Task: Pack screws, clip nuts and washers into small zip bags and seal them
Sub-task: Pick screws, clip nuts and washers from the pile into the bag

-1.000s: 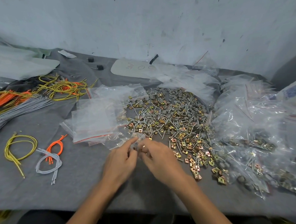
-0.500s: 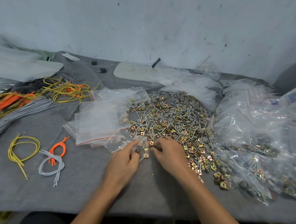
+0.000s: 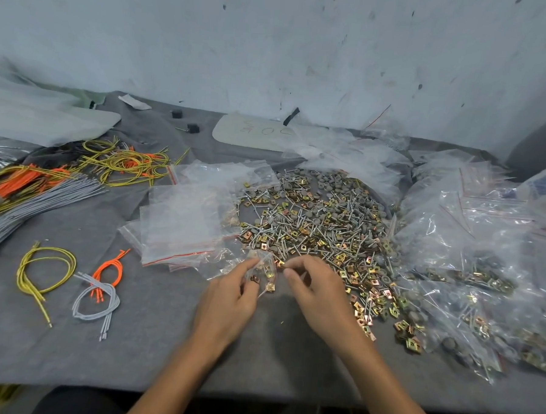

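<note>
A big heap of screws, brass clip nuts and grey washers (image 3: 315, 221) covers the middle of the grey cloth. Just in front of it my left hand (image 3: 229, 299) pinches a small clear zip bag (image 3: 263, 269) that holds a few clip nuts. My right hand (image 3: 315, 288) is beside the bag's mouth, its fingertips pinching a clip nut (image 3: 280, 264). A stack of empty zip bags (image 3: 182, 221) lies left of the heap.
Filled bags (image 3: 470, 280) pile up on the right. Yellow, orange and grey cord bundles (image 3: 96, 292) lie at the left, with more cords (image 3: 45, 182) behind. A white wall (image 3: 273, 48) closes the back; the table's front edge (image 3: 66, 386) is near me.
My right hand went out to the heap and came back to the bag's mouth with a clip nut. The left hand kept hold of the bag.
</note>
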`<action>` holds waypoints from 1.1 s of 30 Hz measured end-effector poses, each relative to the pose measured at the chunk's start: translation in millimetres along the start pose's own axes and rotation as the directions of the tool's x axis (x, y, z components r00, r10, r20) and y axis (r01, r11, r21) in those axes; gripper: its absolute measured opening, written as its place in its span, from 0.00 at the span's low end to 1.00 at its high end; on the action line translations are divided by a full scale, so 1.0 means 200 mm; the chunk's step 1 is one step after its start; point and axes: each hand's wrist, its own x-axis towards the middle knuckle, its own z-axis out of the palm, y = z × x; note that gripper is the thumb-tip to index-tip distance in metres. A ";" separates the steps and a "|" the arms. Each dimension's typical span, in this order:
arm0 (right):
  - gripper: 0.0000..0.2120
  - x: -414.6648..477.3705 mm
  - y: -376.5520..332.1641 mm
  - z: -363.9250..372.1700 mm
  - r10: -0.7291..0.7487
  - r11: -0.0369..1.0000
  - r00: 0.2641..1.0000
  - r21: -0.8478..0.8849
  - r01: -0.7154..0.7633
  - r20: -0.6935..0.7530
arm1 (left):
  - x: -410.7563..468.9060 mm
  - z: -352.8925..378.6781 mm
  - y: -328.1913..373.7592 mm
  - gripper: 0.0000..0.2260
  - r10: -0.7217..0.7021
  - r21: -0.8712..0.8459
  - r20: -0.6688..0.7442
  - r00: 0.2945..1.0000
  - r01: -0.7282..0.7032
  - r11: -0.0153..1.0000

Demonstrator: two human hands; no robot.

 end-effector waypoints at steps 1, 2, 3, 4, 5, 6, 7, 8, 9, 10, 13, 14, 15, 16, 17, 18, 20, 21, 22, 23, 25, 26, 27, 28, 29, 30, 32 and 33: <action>0.02 -0.01 -0.02 0.01 -0.033 0.999 0.999 0.014 0.033 0.001 | 0.00 0.00 0.00 0.25 0.000 0.005 0.005 1.000 0.000 1.000; 0.02 -0.02 -0.04 0.02 -0.061 0.998 0.998 0.010 0.061 0.010 | 0.00 0.00 0.00 0.25 0.001 0.008 0.008 1.000 -0.001 1.000; 0.02 -0.03 -0.06 0.03 -0.082 0.997 0.996 -0.007 0.082 0.022 | 0.00 0.00 0.00 0.25 0.001 0.007 0.008 1.000 -0.001 1.000; 0.02 -0.02 -0.07 0.04 -0.100 0.994 0.994 -0.034 0.101 0.032 | -0.01 0.00 0.00 0.26 0.001 0.002 0.008 1.000 -0.001 1.000; 0.02 -0.02 -0.08 0.05 -0.115 0.991 0.993 -0.066 0.118 0.040 | -0.01 -0.01 0.00 0.26 0.002 -0.005 0.006 1.000 -0.002 1.000; 0.02 -0.02 -0.08 0.06 -0.125 0.986 0.991 -0.102 0.130 0.048 | -0.01 -0.01 0.01 0.27 0.003 -0.011 0.003 1.000 -0.003 1.000; 0.03 -0.01 -0.08 0.07 -0.131 0.981 0.990 -0.138 0.137 0.055 | -0.01 -0.01 0.01 0.27 0.004 -0.017 0.000 1.000 -0.004 1.000; 0.03 -0.01 -0.08 0.08 -0.135 0.975 0.989 -0.167 0.144 0.060 | 0.00 -0.01 0.01 0.28 0.004 -0.023 0.001 1.000 -0.004 1.000; 0.03 -0.01 -0.07 0.08 -0.142 0.971 0.988 -0.185 0.152 0.064 | 0.00 -0.01 0.01 0.29 0.003 -0.028 0.005 1.000 -0.003 1.000; 0.02 -0.01 -0.07 0.08 -0.150 0.968 0.986 -0.190 0.161 0.071 | 0.00 -0.01 0.01 0.29 0.002 -0.031 0.011 1.000 -0.001 1.000; 0.04 -0.01 -0.04 0.06 -0.156 0.978 0.984 -0.125 0.165 0.083 | -0.01 0.00 0.00 0.26 -0.004 -0.028 0.012 1.000 0.005 1.000; 0.05 0.00 -0.03 0.05 -0.142 0.985 0.988 -0.095 0.147 0.062 | -0.01 0.00 0.00 0.25 -0.007 -0.023 0.010 1.000 0.007 1.000; 0.06 0.01 -0.01 0.04 -0.115 0.990 0.993 -0.074 0.117 0.029 | -0.01 0.00 0.00 0.25 -0.009 -0.018 0.010 1.000 0.009 1.000; 0.07 0.03 0.01 0.02 -0.079 0.995 0.997 -0.069 0.078 -0.007 | -0.01 0.00 0.00 0.25 -0.010 -0.013 0.010 1.000 0.010 1.000; 0.07 0.06 0.04 0.00 -0.040 0.996 0.999 -0.081 0.037 -0.037 | -0.01 0.00 0.00 0.25 -0.010 -0.006 0.010 1.000 0.010 1.000; 0.06 0.09 0.07 -0.02 -0.004 0.992 0.999 -0.124 -0.003 -0.052 | -0.01 0.00 0.00 0.25 -0.011 -0.003 0.011 1.000 0.011 1.000; 0.03 0.16 0.12 -0.04 0.063 0.965 0.997 -0.251 -0.071 -0.041 | -0.01 0.00 0.00 0.26 -0.016 -0.007 0.010 1.000 0.016 1.000; 0.03 0.20 0.14 -0.05 0.094 0.946 0.995 -0.308 -0.098 -0.026 | -0.01 0.00 0.00 0.26 -0.018 -0.011 0.007 1.000 0.018 1.000; 0.03 0.23 0.16 -0.05 0.121 0.926 0.993 -0.359 -0.118 -0.014 | -0.01 0.00 0.00 0.26 -0.020 -0.015 0.004 1.000 0.020 1.000; 0.04 0.26 0.17 -0.05 0.140 0.904 0.990 -0.406 -0.131 -0.008 | -0.01 0.00 0.00 0.25 -0.022 -0.017 -0.001 1.000 0.022 1.000; 0.06 0.31 0.18 -0.03 0.162 0.859 0.987 -0.491 -0.145 -0.008 | -0.01 0.00 0.00 0.26 -0.024 -0.019 -0.004 1.000 0.023 1.000; 0.08 0.33 0.18 -0.02 0.171 0.838 0.985 -0.524 -0.150 -0.008 | -0.01 0.00 0.00 0.26 -0.026 -0.017 -0.001 1.000 0.026 1.000; 0.08 0.34 0.18 -0.01 0.179 0.822 0.984 -0.548 -0.153 -0.008 | -0.01 0.00 0.00 0.26 -0.030 -0.014 0.003 1.000 0.030 0.999; 0.08 0.36 0.17 0.00 0.181 0.810 0.983 -0.566 -0.153 -0.006 | -0.01 0.00 0.00 0.26 -0.033 -0.013 0.007 0.999 0.033 0.999; 0.08 0.36 0.17 0.01 0.182 0.802 0.983 -0.579 -0.148 0.001 | 0.00 0.00 0.00 0.26 -0.034 -0.013 0.009 0.999 0.034 0.999; 0.08 0.37 0.16 0.01 0.183 0.795 0.983 -0.590 -0.140 0.015 | 0.00 0.00 0.00 0.25 -0.034 -0.014 0.012 0.999 0.035 0.999; 0.09 0.37 0.14 0.00 0.187 0.784 0.980 -0.611 -0.110 0.063 | 0.00 0.00 0.01 0.26 -0.035 -0.013 0.018 0.999 0.035 0.999; 0.09 0.37 0.13 0.00 0.187 0.781 0.979 -0.618 -0.095 0.086 | 0.00 0.00 0.00 0.26 -0.034 -0.014 0.021 0.999 0.034 0.999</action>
